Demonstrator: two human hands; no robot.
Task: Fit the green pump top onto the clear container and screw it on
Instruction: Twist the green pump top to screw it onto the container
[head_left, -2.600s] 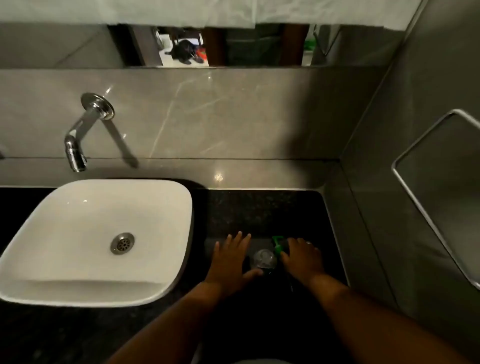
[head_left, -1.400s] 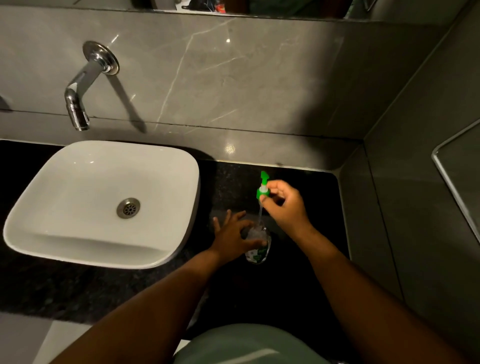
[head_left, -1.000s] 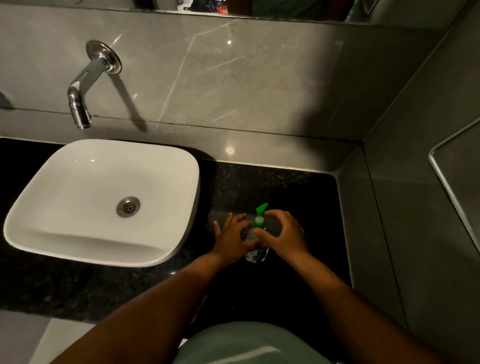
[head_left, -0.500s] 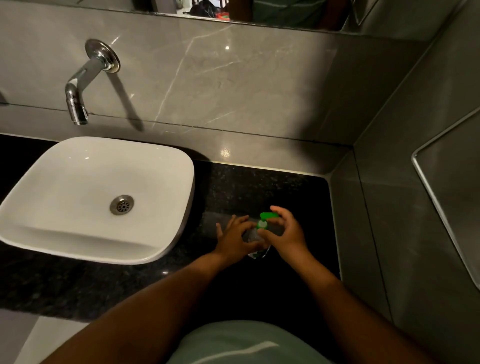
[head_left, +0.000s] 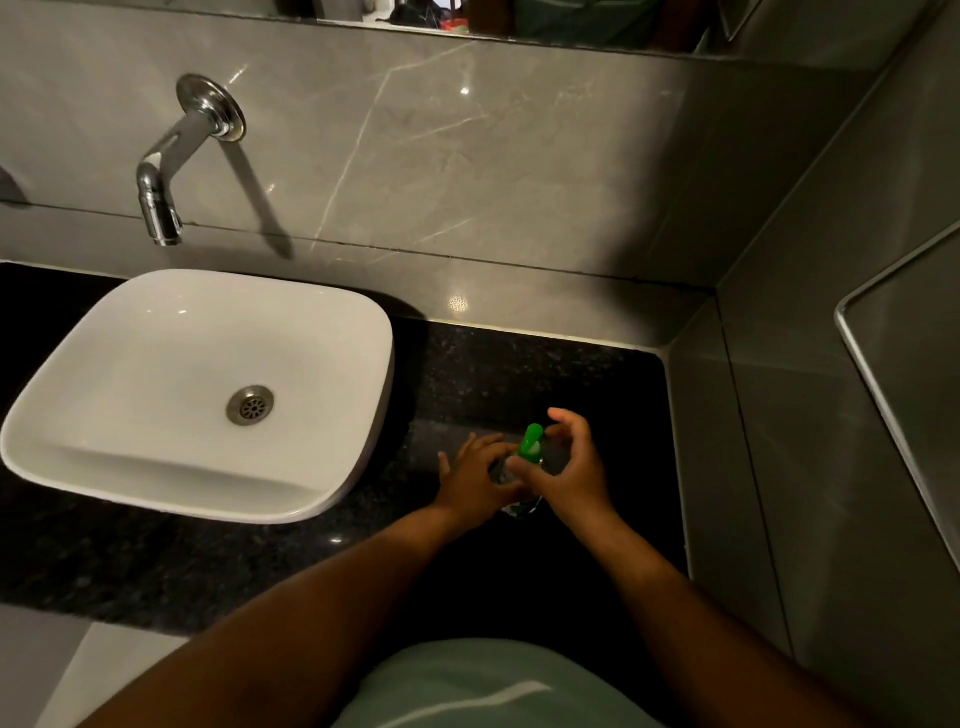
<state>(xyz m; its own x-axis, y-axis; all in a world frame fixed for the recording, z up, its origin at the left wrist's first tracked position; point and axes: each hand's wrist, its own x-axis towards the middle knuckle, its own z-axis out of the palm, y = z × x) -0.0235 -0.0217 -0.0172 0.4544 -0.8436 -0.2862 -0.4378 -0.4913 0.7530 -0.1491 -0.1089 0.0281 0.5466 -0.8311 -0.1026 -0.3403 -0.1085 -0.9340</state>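
A small clear container (head_left: 511, 475) stands upright on the black granite counter (head_left: 519, 374), right of the basin. The green pump top (head_left: 531, 442) sits in its neck, nozzle pointing away from me. My left hand (head_left: 470, 483) wraps the container's left side and holds it steady. My right hand (head_left: 569, 470) is at the pump's collar, thumb and lower fingers pinching it, the upper fingers curled loosely above. Most of the container's body is hidden between my two hands.
A white basin (head_left: 197, 389) rests on the counter to the left, under a chrome wall tap (head_left: 161, 182). Grey tiled walls close the back and right. A metal-framed panel (head_left: 893, 395) hangs on the right wall. Bare counter lies behind the container.
The right hand lifted the pump off the counter, lowered its tube into the container and seated it. Since then the nozzle has turned from pointing right to pointing away, with the right fingers shifting around the collar.
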